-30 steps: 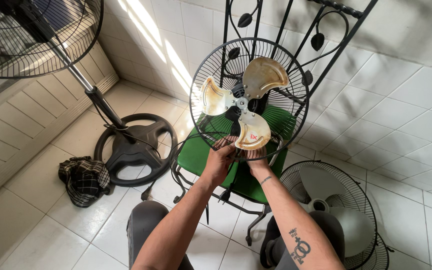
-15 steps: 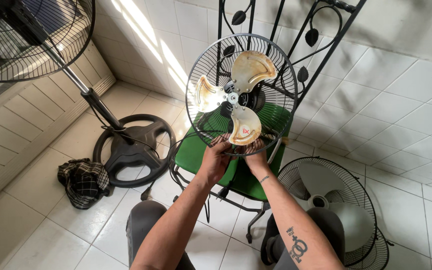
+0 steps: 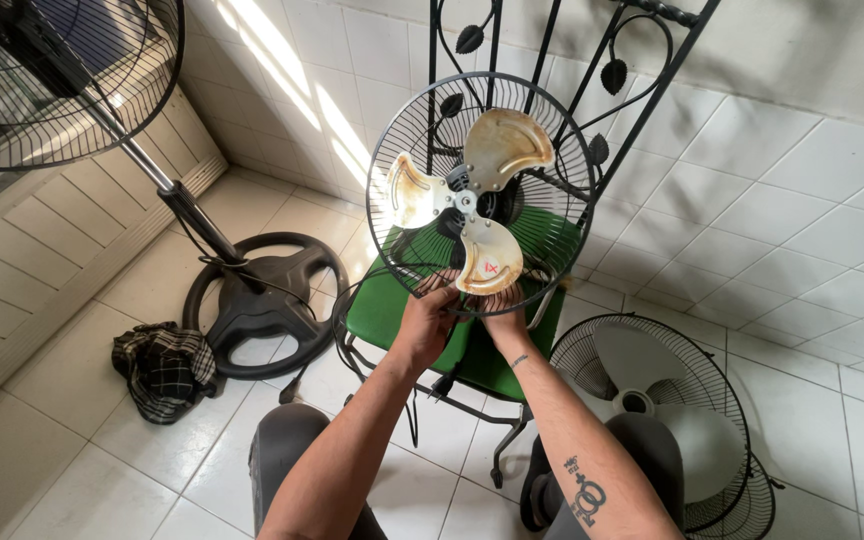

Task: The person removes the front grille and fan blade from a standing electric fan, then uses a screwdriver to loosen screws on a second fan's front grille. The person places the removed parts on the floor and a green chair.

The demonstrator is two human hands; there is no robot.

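Note:
A small fan (image 3: 480, 190) with three yellowed, stained blades and a black wire rear guard stands on a green chair seat (image 3: 382, 305). My left hand (image 3: 422, 320) grips the bottom rim of the guard at the lower left. My right hand (image 3: 502, 308) holds the rim just below the lowest blade, its fingers partly hidden behind that blade. The front of the fan has no guard on it. A black power cord (image 3: 430, 385) hangs from the chair's front edge.
A tall pedestal fan (image 3: 42, 80) with a round black base (image 3: 262, 300) stands at the left. A checked cloth (image 3: 164, 368) lies on the tiled floor. A wire guard with a white disc (image 3: 667, 415) lies at the lower right. The chair has a black iron back (image 3: 602, 75).
The view has shifted slightly, and both hands have stayed on the guard's bottom rim. The blades have turned a little.

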